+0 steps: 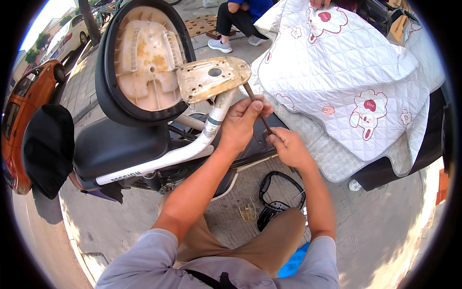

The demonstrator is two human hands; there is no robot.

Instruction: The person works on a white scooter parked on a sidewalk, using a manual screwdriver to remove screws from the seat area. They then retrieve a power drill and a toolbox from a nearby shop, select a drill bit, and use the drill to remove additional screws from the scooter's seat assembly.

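Observation:
A thin dark brown rod (262,114) slants down from the edge of a worn beige plate (199,77) between my two hands. My left hand (240,120) is closed round its upper part, just under the plate and beside the white tube (221,108) that carries it. Lower down and to the right, my right hand (288,148) pinches the rod's lower end. The rod's upper tip meets the plate's right end; how it sits there is hidden. Left of the plate, a black oval scooter seat (149,62) stands tipped up, its beige underside facing me.
The scooter's black rear seat (120,144) lies left of my arms. A white quilted cover (332,86) drapes over the right side. On the paving are a black strap-like loop (262,192) and a small clear packet (248,212). Another person (236,24) sits at the back.

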